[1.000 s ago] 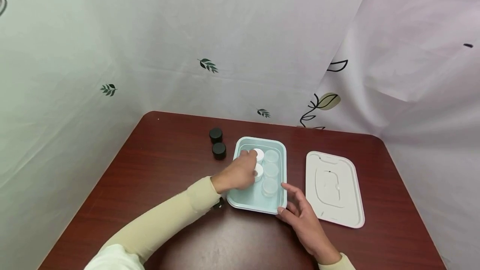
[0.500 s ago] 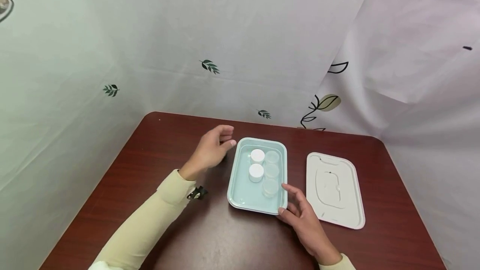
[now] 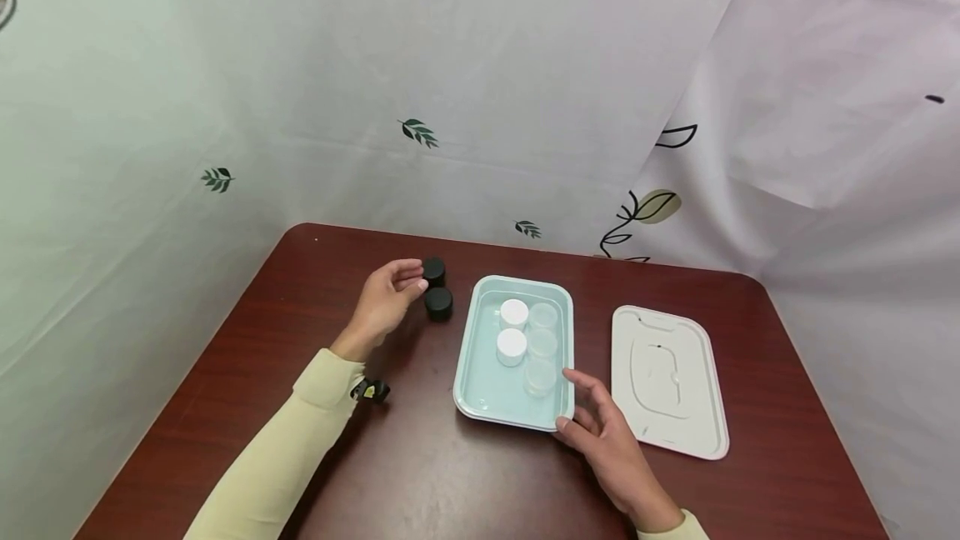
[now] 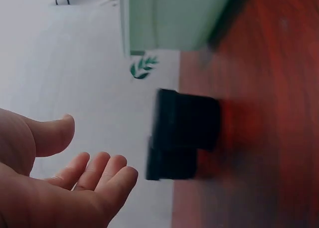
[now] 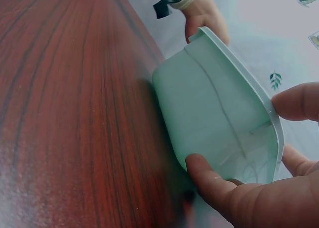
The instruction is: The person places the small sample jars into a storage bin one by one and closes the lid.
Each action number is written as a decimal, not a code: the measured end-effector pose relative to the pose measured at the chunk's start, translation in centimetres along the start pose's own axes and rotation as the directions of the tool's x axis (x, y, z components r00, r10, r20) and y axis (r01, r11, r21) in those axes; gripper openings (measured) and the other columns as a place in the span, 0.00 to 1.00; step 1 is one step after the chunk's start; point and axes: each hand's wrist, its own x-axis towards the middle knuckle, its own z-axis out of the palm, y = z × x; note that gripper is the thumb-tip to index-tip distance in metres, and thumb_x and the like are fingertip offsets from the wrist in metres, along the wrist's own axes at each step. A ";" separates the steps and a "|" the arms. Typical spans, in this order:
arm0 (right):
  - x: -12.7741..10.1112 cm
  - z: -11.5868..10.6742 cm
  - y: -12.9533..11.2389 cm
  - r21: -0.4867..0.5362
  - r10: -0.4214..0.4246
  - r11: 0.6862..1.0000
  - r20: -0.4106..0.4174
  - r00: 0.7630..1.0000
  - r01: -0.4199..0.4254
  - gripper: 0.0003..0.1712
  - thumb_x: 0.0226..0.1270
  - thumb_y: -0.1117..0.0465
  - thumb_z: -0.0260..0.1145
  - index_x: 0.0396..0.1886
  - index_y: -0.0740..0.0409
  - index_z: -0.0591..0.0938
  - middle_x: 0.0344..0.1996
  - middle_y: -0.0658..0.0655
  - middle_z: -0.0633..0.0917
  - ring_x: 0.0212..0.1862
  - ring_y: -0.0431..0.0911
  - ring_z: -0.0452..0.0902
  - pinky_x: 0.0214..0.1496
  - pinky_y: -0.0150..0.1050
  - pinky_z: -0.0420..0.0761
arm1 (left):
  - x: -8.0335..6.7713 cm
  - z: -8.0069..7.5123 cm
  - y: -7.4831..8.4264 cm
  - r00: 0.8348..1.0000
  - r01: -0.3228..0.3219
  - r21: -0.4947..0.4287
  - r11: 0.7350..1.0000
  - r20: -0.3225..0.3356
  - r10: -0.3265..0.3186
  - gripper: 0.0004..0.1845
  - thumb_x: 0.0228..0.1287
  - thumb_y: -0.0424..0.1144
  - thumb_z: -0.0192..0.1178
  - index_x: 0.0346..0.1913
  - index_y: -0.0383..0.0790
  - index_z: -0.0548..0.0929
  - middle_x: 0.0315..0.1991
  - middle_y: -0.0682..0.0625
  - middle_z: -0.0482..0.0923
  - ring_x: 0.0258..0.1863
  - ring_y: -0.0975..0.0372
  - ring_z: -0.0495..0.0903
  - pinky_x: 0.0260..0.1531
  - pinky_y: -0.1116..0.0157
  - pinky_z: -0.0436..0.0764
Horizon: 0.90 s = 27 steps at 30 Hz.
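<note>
My left hand (image 3: 381,304) is beside two small black jars (image 3: 438,303), its fingertips right at the farther one. Thumb and fingers are apart in the left wrist view, where the black jars (image 4: 185,119) appear just past the fingertips. A pale blue plastic tub (image 3: 482,394) sits to the right of these jars. Inside it are two white lidded jars (image 3: 512,345) and a column of three clear round jars (image 3: 539,377). With thumb and fingers around its near right corner, my right hand (image 3: 611,452) holds the tub; the right wrist view shows fingers on its wall (image 5: 214,108) and rim.
A white rectangular lid (image 3: 667,386) lies flat on the dark red table (image 3: 465,482), right of the tub. Behind the table hangs a pale cloth (image 3: 480,90) with printed leaves.
My left hand has come out of the tub and moved left, passing over the black jars and ending beside them. Both white lidded jars stay in the tub. The right hand keeps its place.
</note>
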 end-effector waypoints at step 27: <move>0.0 0.0 0.1 0.009 0.002 1.000 -0.006 1.000 -0.002 0.37 0.73 0.71 0.65 0.78 0.51 0.66 0.75 0.66 0.66 0.67 0.55 0.78 0.56 0.38 0.86 | 0.5 2.4 -4.0 0.984 0.157 0.031 0.987 0.079 -0.159 0.34 0.71 0.35 0.69 0.77 0.39 0.71 0.73 0.35 0.71 0.74 0.43 0.71 0.65 0.51 0.79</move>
